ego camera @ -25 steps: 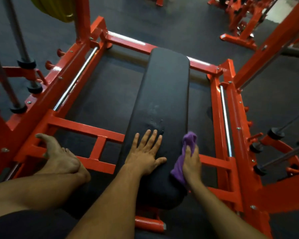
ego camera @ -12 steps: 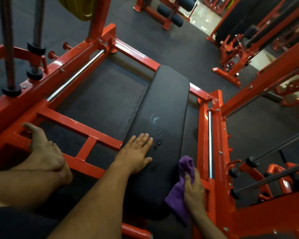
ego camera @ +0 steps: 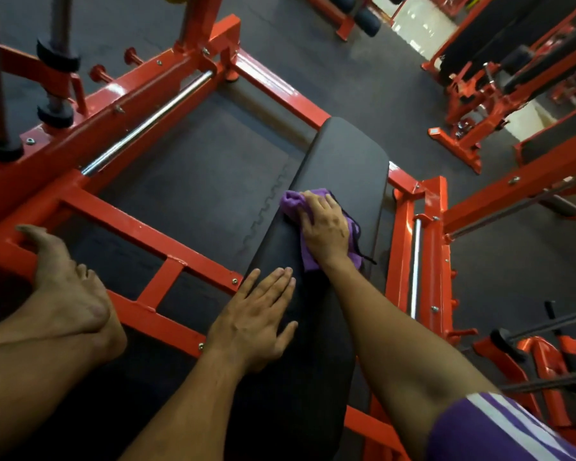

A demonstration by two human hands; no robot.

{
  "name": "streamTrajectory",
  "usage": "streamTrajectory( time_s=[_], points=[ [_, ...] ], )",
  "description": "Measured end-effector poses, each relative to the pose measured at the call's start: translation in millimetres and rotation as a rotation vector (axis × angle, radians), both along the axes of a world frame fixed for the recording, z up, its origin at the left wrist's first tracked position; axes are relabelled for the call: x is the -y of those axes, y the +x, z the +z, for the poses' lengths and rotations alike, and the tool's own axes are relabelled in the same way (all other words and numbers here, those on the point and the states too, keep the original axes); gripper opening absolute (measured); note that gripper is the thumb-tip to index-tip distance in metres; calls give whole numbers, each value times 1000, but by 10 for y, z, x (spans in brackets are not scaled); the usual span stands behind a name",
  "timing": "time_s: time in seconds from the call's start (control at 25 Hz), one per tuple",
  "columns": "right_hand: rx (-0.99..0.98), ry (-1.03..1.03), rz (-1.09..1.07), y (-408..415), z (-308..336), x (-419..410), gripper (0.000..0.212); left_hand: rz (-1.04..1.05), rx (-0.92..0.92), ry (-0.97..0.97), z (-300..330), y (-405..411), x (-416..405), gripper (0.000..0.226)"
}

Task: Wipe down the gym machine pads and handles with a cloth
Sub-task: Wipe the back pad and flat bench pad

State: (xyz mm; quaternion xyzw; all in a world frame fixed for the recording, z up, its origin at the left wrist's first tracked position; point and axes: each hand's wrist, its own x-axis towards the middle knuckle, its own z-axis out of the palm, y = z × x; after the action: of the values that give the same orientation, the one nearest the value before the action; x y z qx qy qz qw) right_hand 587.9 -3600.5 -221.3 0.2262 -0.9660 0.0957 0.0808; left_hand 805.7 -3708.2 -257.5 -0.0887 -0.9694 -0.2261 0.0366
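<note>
Since a second ago, the right hand [ego camera: 325, 224] has carried the purple cloth [ego camera: 293, 202] from the near right edge of the black pad [ego camera: 346, 161] up to its middle, toward twelve o'clock; wet droplets seen there earlier are now covered or wiped. Fingers lie spread and slightly bent, pressing the bunched, soft cloth flat against the pad. At six o'clock from it, the left hand [ego camera: 256, 321] rests open, fingers straight, bracing on the pad. Judging by this, the long, smooth, rounded vinyl pad is about half wiped; its far end and the chrome bar [ego camera: 147, 124] on the glossy orange steel frame [ego camera: 127, 224] remain.
</note>
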Motion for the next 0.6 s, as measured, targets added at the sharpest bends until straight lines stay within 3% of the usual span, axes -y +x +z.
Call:
streamTrajectory(
  time_s=[0.32,0.44,0.6],
  points=[
    [11,10,475,567,10,-573,38,-9,-25,-8,38,19,31,74],
    [-45,-5,352,331,35,-900,42,12,-28,-5,7,11,-1,75],
    [-8,-3,90,39,32,-117,42,5,-6,-18,12,2,15,76]
  ],
)
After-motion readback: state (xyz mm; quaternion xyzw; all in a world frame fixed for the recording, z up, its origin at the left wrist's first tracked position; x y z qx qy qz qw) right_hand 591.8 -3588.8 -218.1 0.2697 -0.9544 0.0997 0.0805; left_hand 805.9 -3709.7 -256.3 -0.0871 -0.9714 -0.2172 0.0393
